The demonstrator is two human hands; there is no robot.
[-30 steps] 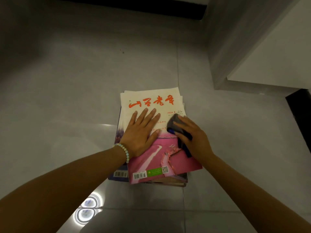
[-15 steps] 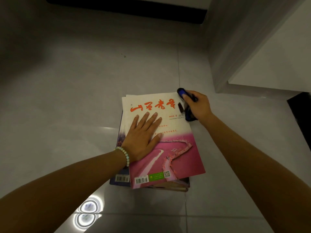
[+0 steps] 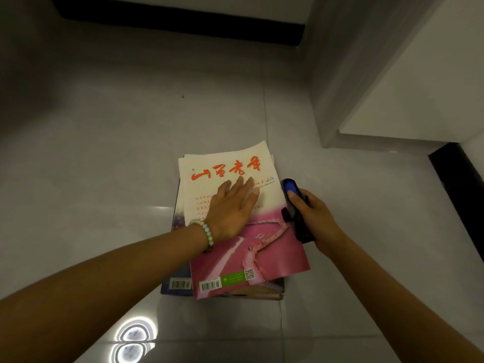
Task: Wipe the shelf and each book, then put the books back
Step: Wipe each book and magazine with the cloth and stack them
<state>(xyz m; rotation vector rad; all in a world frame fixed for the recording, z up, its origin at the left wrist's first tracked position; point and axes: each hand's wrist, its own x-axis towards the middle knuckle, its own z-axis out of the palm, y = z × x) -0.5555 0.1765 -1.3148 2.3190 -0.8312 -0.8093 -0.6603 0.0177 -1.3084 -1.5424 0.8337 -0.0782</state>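
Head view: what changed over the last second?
The right hand, gripping the dark cloth, swept from the middle of the top magazine to its far right corner, then came back along the right edge. The left hand stays pressed flat on it; the stack has not moved.

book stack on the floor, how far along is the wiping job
Done: the books are stacked on the floor. In hand: the left hand presses flat on the top magazine while the right hand grips the cloth at its right edge. Left: any lower books, then putting all back; whether the shelf was wiped can't be seen.
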